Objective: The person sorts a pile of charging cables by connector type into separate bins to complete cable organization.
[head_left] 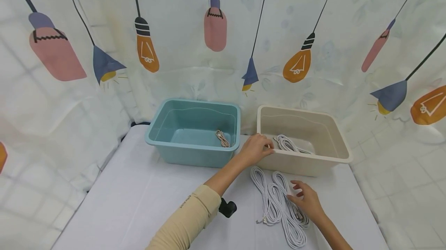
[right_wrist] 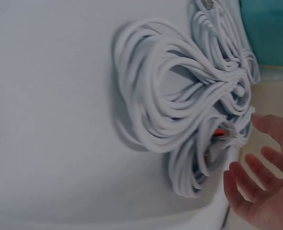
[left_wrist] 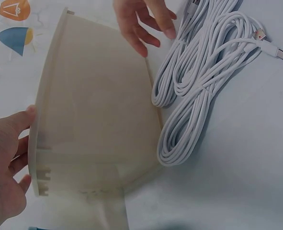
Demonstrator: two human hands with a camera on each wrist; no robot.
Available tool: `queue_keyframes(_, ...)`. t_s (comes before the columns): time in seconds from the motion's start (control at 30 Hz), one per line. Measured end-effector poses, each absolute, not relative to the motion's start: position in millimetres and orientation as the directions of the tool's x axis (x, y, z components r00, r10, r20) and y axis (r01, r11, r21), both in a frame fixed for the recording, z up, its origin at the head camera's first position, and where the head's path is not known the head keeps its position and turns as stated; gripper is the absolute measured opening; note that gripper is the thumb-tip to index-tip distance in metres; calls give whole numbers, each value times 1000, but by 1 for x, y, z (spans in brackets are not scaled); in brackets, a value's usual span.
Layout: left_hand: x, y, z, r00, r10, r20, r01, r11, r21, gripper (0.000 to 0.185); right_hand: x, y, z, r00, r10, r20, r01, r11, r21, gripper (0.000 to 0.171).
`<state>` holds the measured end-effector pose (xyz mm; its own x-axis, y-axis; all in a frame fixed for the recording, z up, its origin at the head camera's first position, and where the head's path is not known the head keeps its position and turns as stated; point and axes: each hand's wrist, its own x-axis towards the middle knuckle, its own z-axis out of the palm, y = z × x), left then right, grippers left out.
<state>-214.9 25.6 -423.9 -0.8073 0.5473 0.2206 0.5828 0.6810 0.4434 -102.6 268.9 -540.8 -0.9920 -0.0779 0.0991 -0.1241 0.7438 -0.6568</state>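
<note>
My left hand rests with relaxed fingers on the near left rim of the beige bin; in the left wrist view the left hand touches that rim with its thumb against the beige bin. A white cable coil lies inside the bin. Three white cable bundles lie on the table in front of the bin. My right hand hovers over them with fingers spread, holding nothing. The right wrist view shows the bundles beside the right hand.
A teal bin stands left of the beige one, with a small beige cable inside. The table has a white cover. A curtain printed with lamps hangs close behind and on both sides.
</note>
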Motion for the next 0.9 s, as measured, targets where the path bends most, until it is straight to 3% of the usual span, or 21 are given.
queue_keyframes(0.4, -214, 25, -424, -810, 547, 209, 577, 686, 443, 16, -101, 261, -558, -999, -33, -11, -17, 751, -660, 56)
queue_keyframes(0.9, -213, 24, -421, -797, 554, 240, 598, 671, 438, 14, -100, 264, -554, -998, -6, 69, -51, 743, -667, 55)
